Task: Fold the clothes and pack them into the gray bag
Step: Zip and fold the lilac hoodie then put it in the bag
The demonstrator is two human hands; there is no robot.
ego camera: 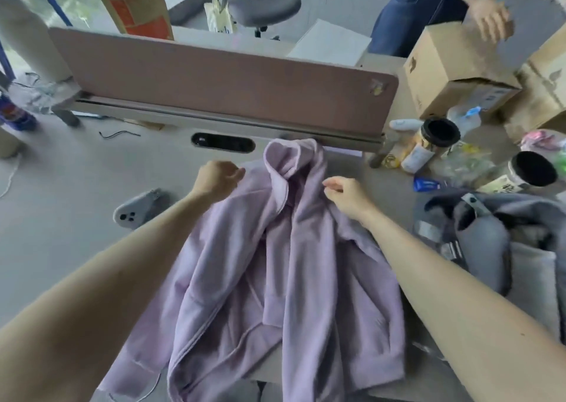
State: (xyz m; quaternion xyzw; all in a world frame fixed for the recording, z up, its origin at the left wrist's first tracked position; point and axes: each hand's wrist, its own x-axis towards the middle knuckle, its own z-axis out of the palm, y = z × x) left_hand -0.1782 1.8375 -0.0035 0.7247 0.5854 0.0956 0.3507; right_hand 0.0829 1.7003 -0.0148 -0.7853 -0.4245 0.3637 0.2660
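Gray desk (76,187) under lilac hoodie (306,263), lengthwise, hood toward divider (214,89); left hand (219,178) and right hand (346,194) at shoulders, grip unclear.

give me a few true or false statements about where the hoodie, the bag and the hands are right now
1. The lilac hoodie lies on the table with its hood toward the pink divider. True.
2. The hoodie is already packed in the gray bag. False: it lies on the table, with the bag to its right.
3. The left hand and the right hand are at the hoodie's shoulders, one on each side of the hood. True.
4. The cardboard box stands left of the hoodie. False: it stands at the far right, with another person's hand over it.
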